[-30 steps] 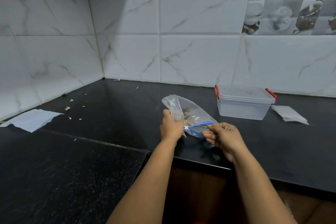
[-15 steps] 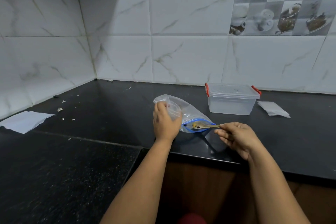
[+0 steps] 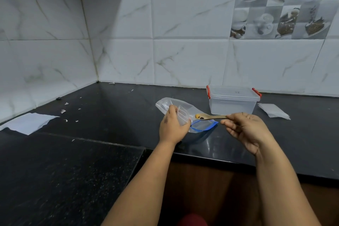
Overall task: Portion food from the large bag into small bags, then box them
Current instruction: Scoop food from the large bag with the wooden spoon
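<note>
Food [image 3: 199,116] is now riding on the spoon [image 3: 211,117] that my right hand [image 3: 244,126] is pinching by the handle, lifted clear of the big bag [image 3: 183,113] near the counter's [image 3: 113,115] front edge. My left hand [image 3: 172,126] is gripping the small bag [image 3: 183,115] beside it, so filling comes next, with open counter lying leftward and the box [image 3: 233,101] waiting behind.

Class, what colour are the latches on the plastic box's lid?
Red latches, clearest in the head view.
</note>
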